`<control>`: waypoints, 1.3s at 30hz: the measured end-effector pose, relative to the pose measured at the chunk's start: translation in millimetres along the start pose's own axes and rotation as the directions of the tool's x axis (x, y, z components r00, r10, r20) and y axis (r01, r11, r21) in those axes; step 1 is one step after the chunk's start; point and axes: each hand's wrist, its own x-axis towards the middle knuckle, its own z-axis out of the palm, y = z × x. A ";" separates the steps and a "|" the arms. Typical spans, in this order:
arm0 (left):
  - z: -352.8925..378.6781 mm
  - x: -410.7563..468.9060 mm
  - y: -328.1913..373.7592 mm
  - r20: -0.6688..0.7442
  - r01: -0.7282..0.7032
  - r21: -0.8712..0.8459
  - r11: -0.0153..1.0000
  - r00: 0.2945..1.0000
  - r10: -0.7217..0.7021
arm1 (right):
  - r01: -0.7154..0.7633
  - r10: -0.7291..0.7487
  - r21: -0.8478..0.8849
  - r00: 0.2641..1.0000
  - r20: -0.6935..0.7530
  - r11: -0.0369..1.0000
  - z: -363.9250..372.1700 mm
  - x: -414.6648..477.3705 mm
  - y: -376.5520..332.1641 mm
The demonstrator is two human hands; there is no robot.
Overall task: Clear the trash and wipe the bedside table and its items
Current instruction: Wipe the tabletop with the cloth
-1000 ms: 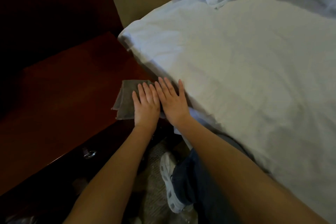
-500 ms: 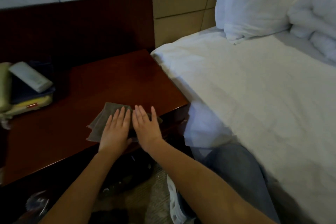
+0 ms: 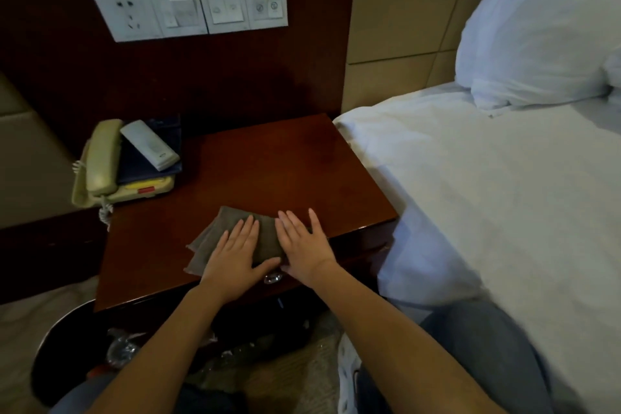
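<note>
The dark red wooden bedside table (image 3: pixel 268 171) stands between the wall and the bed. A folded grey cloth (image 3: pixel 215 239) lies near the middle of its front edge. My left hand (image 3: pixel 235 252) rests flat on the cloth, fingers spread. My right hand (image 3: pixel 302 245) lies flat beside it, thumb side on the cloth's right end and the rest on the wood. At the back left corner sits a beige telephone (image 3: pixel 100 165) with a dark folder (image 3: pixel 148 165) and a white remote (image 3: pixel 149 144) stacked on it.
A round dark trash bin (image 3: pixel 67 339) holding crumpled plastic (image 3: pixel 121 349) stands on the floor below the table's front left. The white bed (image 3: pixel 487 195) and pillow (image 3: pixel 537 27) are at the right. A switch panel (image 3: pixel 188 8) is on the wall, and a drawer handle (image 3: pixel 274 277) sits under my hands.
Both hands have slid the cloth left along the table's front edge, from the corner by the bed to the middle. The view has lifted, bringing the telephone and wall panel into sight.
</note>
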 end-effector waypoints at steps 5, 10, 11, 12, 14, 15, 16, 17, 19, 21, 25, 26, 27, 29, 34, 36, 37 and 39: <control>-8.9 1.2 13.3 0.043 0.035 -0.029 0.999 0.998 -0.034 | 0.048 -0.042 -0.096 0.997 0.065 0.994 -7.3 -4.2 34.8; -19.3 13.9 25.4 0.066 0.075 -0.060 0.995 0.995 -0.071 | 0.080 -0.079 -0.003 0.987 0.141 0.997 -30.3 -15.5 49.7; -19.3 16.0 26.6 0.056 0.080 -0.058 0.995 0.996 -0.076 | 0.108 -0.112 0.057 0.990 0.085 0.993 -34.0 -19.0 46.0; -20.8 16.8 25.3 0.043 0.091 -0.061 0.994 0.995 -0.088 | 0.134 -0.137 0.122 0.990 0.018 0.983 -40.5 -20.3 38.8; -19.9 15.0 20.6 0.063 0.106 -0.051 0.993 0.993 -0.103 | 0.103 -0.098 0.279 0.995 -0.031 0.955 -45.3 -22.1 17.5; -18.0 12.8 16.3 0.082 0.108 -0.038 0.993 0.991 -0.104 | 0.040 -0.043 0.361 0.999 0.000 0.932 -44.2 -20.5 4.4; -15.2 9.9 11.4 0.092 0.112 -0.028 0.993 0.990 -0.109 | -0.041 0.017 0.433 0.998 0.058 0.900 -41.0 -17.7 -8.7; -12.3 7.0 6.6 0.086 0.121 -0.023 0.992 0.989 -0.118 | -0.121 0.073 0.489 0.991 0.115 0.864 -37.1 -13.8 -20.7; -7.2 3.2 -1.8 0.054 0.146 -0.020 0.989 0.988 -0.145 | -0.214 0.156 0.557 0.976 0.151 0.803 -28.5 -3.4 -37.1; -4.3 2.9 -6.9 0.021 0.166 -0.003 0.986 0.986 -0.166 | -0.227 0.217 0.601 0.972 0.090 0.766 -20.7 6.7 -42.7; -4.5 14.8 -14.5 -0.029 0.188 0.013 0.982 0.982 -0.188 | -0.210 0.269 0.615 0.963 -0.004 0.760 -10.2 24.5 -39.3; -4.7 19.8 -16.2 -0.043 0.192 0.017 0.981 0.981 -0.191 | -0.205 0.274 0.630 0.962 -0.013 0.749 -12.1 30.0 -37.1; -5.2 25.3 -17.8 -0.056 0.198 0.018 0.980 0.979 -0.197 | -0.212 0.283 0.635 0.959 -0.011 0.743 -14.3 37.1 -34.0; -7.9 37.7 -20.5 -0.073 0.212 0.008 0.977 0.975 -0.211 | -0.217 0.302 0.636 0.953 -0.026 0.740 -17.0 54.5 -27.5; -18.7 80.7 -30.4 -0.101 0.227 -0.004 0.974 0.969 -0.226 | -0.205 0.310 0.561 0.946 -0.099 0.802 -14.9 100.4 -5.3; -20.5 105.0 -33.6 -0.109 0.246 -0.005 0.969 0.963 -0.245 | -0.191 0.274 0.540 0.959 -0.077 0.820 -15.0 123.4 12.2; -20.9 118.5 -34.6 -0.114 0.264 -0.008 0.965 0.958 -0.263 | -0.183 0.259 0.534 0.963 -0.070 0.825 -15.7 135.5 21.2; -21.7 147.8 -36.2 -0.119 0.300 -0.019 0.954 0.946 -0.300 | -0.180 0.244 0.521 0.968 -0.056 0.835 -18.8 160.6 38.2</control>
